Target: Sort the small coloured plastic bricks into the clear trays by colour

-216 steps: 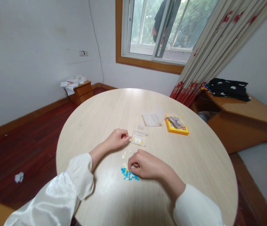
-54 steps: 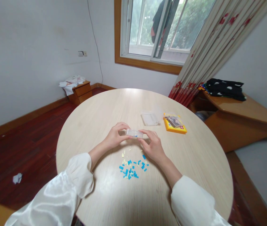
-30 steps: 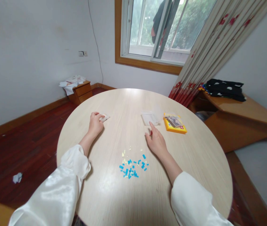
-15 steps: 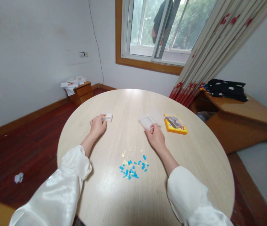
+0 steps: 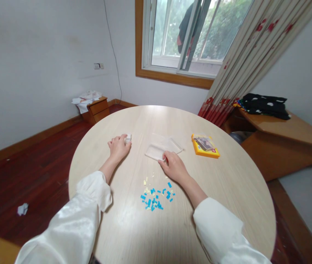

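Note:
My left hand [image 5: 119,147] rests at the left of the round table [image 5: 123,227], its fingers curled over a small white box [image 5: 128,138], which they partly cover. Between thumb and fingers, my right hand [image 5: 174,165] pinches the near edge of a clear plastic case [image 5: 160,146]. The case looks opened out, with two see-through halves, and is low over the tabletop; whether it touches the table I cannot tell. Nearer to me lies a loose scatter of small blue bricks [image 5: 149,202] and pale yellow pieces [image 5: 145,182], apart from both hands.
A yellow box [image 5: 205,146] with a picture on top stands to the right of the case. Beyond the table are a wooden stand with papers [image 5: 88,97], a curtain [image 5: 241,55], and a wooden desk [image 5: 287,141] with dark cloth on it.
My right hand has brought the clear case left and nearer to me, turning it. My left hand has shifted slightly right, covering more of the white box.

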`<state>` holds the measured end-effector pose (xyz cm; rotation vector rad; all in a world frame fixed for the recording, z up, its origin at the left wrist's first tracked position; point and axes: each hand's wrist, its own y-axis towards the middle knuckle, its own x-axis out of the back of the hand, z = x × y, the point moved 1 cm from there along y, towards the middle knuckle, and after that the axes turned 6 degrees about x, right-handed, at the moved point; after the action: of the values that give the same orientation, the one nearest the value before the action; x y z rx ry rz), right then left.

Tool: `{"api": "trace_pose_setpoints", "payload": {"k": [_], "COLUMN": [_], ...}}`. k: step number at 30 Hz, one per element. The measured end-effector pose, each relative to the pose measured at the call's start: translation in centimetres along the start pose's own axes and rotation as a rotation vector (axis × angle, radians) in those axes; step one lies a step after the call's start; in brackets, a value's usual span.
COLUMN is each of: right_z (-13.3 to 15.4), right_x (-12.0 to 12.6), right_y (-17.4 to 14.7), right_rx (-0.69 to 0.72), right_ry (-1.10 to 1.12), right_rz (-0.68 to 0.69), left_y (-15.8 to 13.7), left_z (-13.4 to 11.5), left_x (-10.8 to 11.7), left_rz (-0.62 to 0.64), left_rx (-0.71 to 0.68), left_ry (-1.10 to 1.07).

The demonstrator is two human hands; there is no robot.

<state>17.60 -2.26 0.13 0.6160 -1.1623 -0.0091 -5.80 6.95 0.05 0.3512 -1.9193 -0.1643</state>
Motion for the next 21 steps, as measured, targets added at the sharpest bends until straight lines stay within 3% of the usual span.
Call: {"api": "trace_pose_setpoints", "payload": {"k": [5, 8, 10, 11, 14, 17, 19, 21], "right_z": [-0.4, -0.3, -0.1, -0.1, 0.3, 1.2, 2.1, 2.9], "right_x": [0.0, 0.4, 0.6, 0.7, 1.2, 1.7, 2.0, 2.2], "right_y": [-0.1, -0.1, -0.1, -0.1, -0.2, -0.2, -0.2, -0.2], "right_rx": [-0.049, -0.092, -0.117, -0.12, -0.049, 0.11, 0.211, 0.256], "right_ry": [0.058, 0.087, 0.126, 0.157, 0.248, 0.287, 0.307, 0.341], "right_rz": [0.096, 0.056, -0.025, -0.075, -0.205, -0.247, -0.215, -0.175], "left_y": [0.5, 0.8, 0.7, 0.5, -0.7, -2.5, -3.7, -4.5], "left_z": [0.4, 0.3, 0.0, -0.3, -1.4, -2.6, -3.3, -3.8], "left_x": [-0.1, 0.0, 0.5, 0.8, 1.6, 2.0, 1.8, 1.6], "left_rz": [-0.03, -0.06, -0.013, 0.048, 0.431, 0.819, 0.988, 1.071], "left_rx": [0.02, 0.021, 0.016, 0.011, -0.027, -0.144, -0.213, -0.245], "left_ry": [-0.149, -0.493, -0.824, -0.987, -1.323, -1.386, -1.379, -1.388]}}
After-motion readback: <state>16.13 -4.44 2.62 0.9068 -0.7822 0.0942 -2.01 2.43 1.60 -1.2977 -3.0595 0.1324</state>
